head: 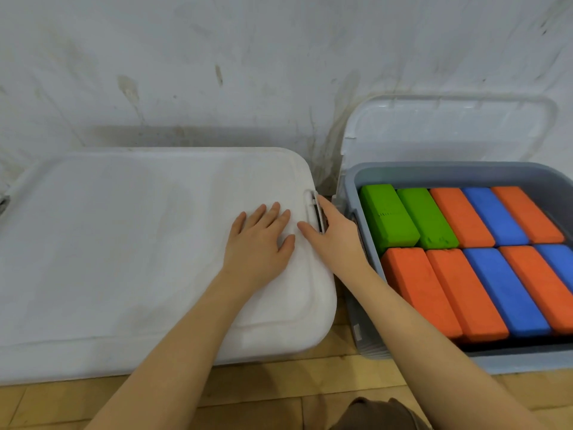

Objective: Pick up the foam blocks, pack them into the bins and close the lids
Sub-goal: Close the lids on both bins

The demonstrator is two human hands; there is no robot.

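Left hand (259, 240): flat, fingers straight, pressing the white lid (130, 243).
Right hand (333, 234): fingers curled round the latch (317, 214), beside the left hand.
Grey bin (403, 172), right of both hands: lid (446, 131) up; 2 green (387, 217), 5 orange (420, 290), 3 blue blocks (505, 290).

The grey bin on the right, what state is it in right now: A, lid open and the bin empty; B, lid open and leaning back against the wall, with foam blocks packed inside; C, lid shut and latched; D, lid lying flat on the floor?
B: the grey bin is full of green, orange and blue foam blocks, and its lid stands open against the wall.
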